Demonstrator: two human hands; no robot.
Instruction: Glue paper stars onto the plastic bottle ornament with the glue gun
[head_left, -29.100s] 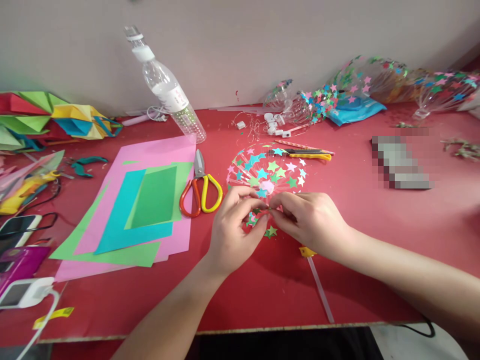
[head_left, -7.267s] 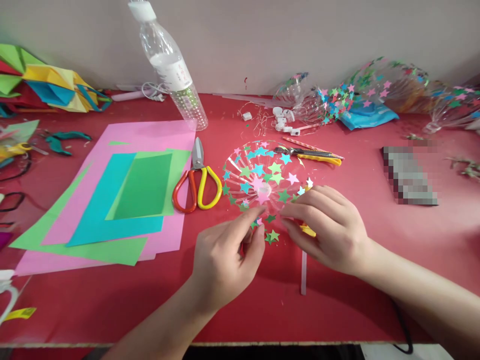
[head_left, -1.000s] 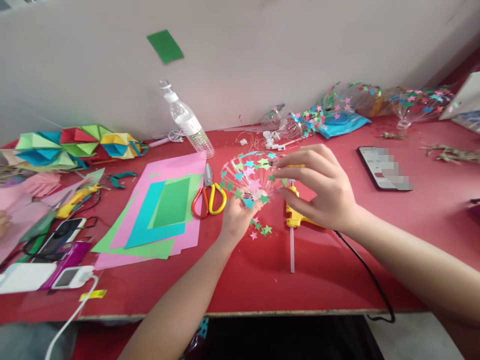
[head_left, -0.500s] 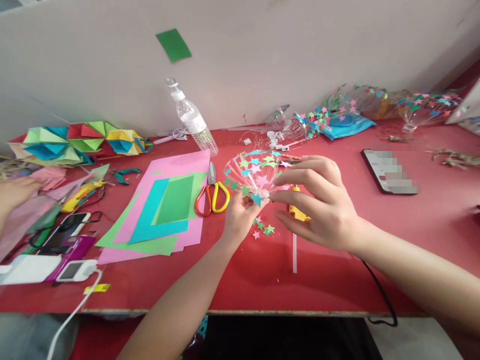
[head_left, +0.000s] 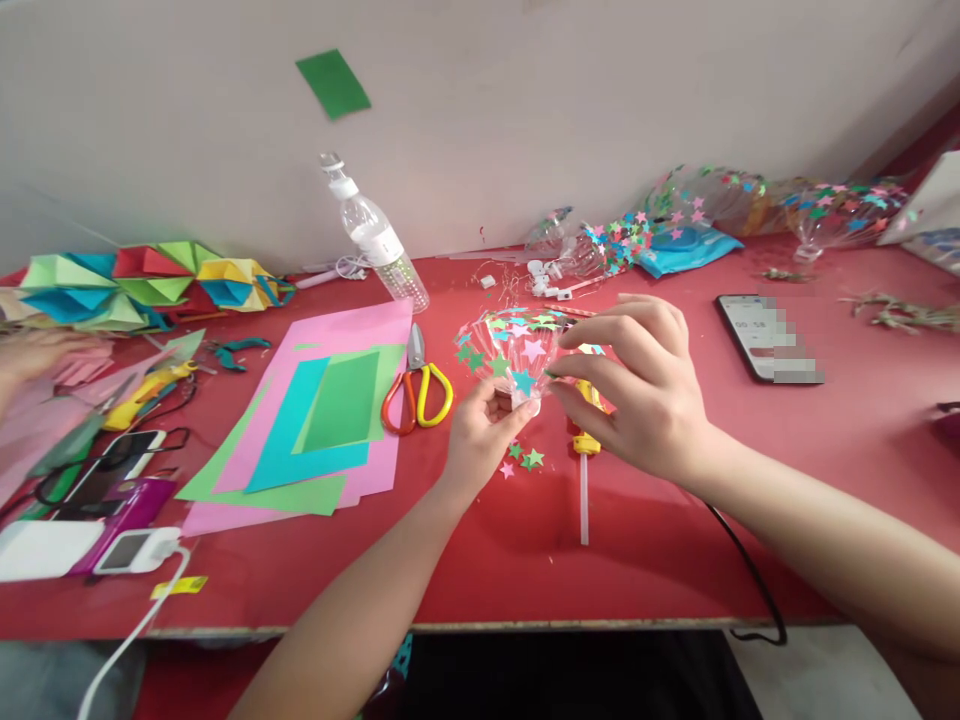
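Note:
My left hand (head_left: 484,430) grips the neck of a cut clear plastic bottle (head_left: 504,345), whose thin strips fan out and carry pink, green and blue paper stars. A blue star (head_left: 523,382) sits near the neck. My right hand (head_left: 637,385) is at the bottle's right side, thumb and forefinger pinched on a small green piece (head_left: 553,375), mostly hidden. Under that hand lies a yellow glue gun (head_left: 587,442) with a glue stick (head_left: 584,500) protruding toward me. Several loose paper stars (head_left: 533,459) rest on the red table below the bottle.
Left of my hands are scissors (head_left: 417,385) and stacked coloured paper (head_left: 346,400). A water bottle (head_left: 379,240) stands behind them. At right lies a phone (head_left: 765,340); more star-covered bottles (head_left: 840,210) line the wall. Another person's hand (head_left: 30,360) is at far left.
The bottle has tilted, so its neck now points more toward me. My right hand's fingertips have drawn closer together beside it. The view has shifted slightly.

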